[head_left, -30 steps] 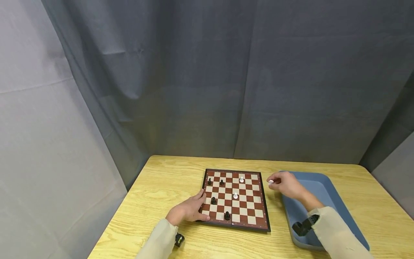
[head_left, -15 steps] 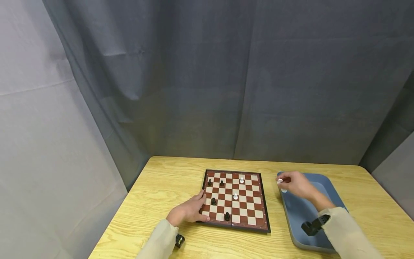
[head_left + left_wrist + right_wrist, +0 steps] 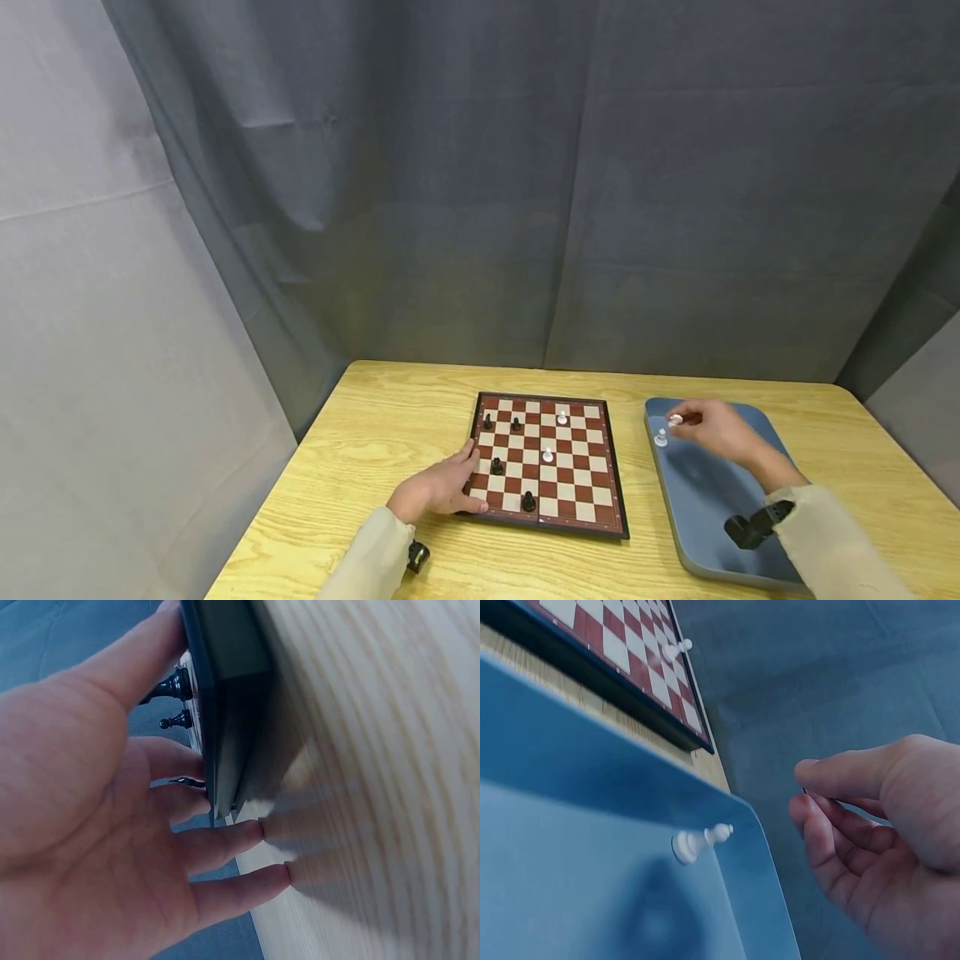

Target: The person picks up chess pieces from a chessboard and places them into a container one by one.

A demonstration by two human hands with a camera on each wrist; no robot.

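Across the wooden table [image 3: 405, 400], I see from far away the right hand [image 3: 720, 431] pinching a white chess piece [image 3: 676, 420] by the tray [image 3: 693, 508]'s far left corner, near 1 standing piece [image 3: 661, 439], while the left hand [image 3: 437, 483] rests loosely along the board [image 3: 577, 475]'s left edge, maybe to steady it.

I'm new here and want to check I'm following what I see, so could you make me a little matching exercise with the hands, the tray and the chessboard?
Column one:
1. Left hand
2. Tray
3. Right hand
4. Chessboard

Column two:
A. Pinches a white piece
B. Red and pale squares
C. Touches the chessboard's edge
D. Plain blue

Right pairs: 1-C, 2-D, 3-A, 4-B
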